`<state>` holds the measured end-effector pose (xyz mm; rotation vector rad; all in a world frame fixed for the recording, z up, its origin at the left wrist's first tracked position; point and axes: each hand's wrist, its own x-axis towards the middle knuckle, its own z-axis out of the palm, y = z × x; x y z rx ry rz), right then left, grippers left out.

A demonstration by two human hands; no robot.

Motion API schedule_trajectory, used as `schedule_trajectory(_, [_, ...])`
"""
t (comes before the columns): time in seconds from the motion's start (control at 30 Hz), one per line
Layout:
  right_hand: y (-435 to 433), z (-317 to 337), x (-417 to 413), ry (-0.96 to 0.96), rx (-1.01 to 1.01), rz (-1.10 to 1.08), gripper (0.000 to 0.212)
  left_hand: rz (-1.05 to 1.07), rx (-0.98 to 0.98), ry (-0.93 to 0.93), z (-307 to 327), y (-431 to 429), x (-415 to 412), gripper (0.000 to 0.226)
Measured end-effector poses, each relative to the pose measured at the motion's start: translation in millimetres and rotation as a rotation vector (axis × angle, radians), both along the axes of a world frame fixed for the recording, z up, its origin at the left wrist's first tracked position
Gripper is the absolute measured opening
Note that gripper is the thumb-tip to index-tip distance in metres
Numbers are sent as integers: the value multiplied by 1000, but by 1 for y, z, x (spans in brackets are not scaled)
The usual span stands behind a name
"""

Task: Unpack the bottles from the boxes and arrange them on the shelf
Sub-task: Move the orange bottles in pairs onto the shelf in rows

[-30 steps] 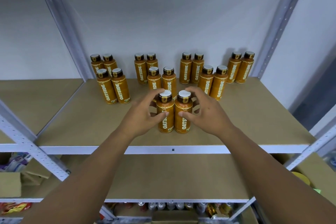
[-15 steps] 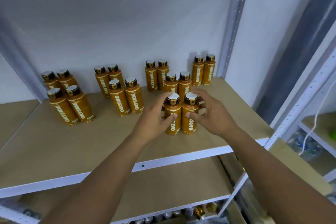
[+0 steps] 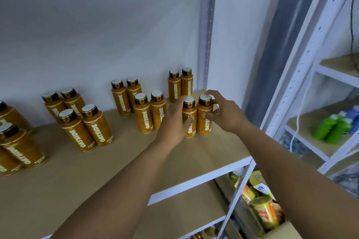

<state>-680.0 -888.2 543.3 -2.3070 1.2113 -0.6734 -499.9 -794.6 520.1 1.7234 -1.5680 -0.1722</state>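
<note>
Along the white wall runs a broad tan shelf (image 3: pixel 120 165) on grey metal uprights, with a second board below it. Off to the right stands another white rack (image 3: pixel 310 48), carrying a couple of green bottles (image 3: pixel 330 128) and a white cord hanging down its front.

Orange bottles with dark caps stand upright on the tan shelf in clusters. One cluster (image 3: pixel 17 149) is cut off at the far left edge. Next come a group of four (image 3: pixel 77 130), another four (image 3: pixel 143 116) near the middle, and a back pair (image 3: pixel 174 87) close to the corner post.

Down at the lower right, an open cardboard box (image 3: pixel 285 229) holds yellow and orange packets.

Both bare arms reach in over the shelf's right end. The left hand (image 3: pixel 172 122) is curled round the left-hand bottle (image 3: pixel 188 111), thumb across its front. The right hand (image 3: pixel 225 114) wraps the right-hand bottle (image 3: pixel 202 127) the same way, its upper finger arched beside the cap. These two bottles stand upright and touching, bases on the board, just in front of the back pair.
</note>
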Motion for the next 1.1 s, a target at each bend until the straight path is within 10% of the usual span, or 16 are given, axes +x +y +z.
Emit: schedule_trajectory(1.1, [-88, -10, 12, -1, 3, -5, 73, 36, -38, -16, -9, -84, 3, 72])
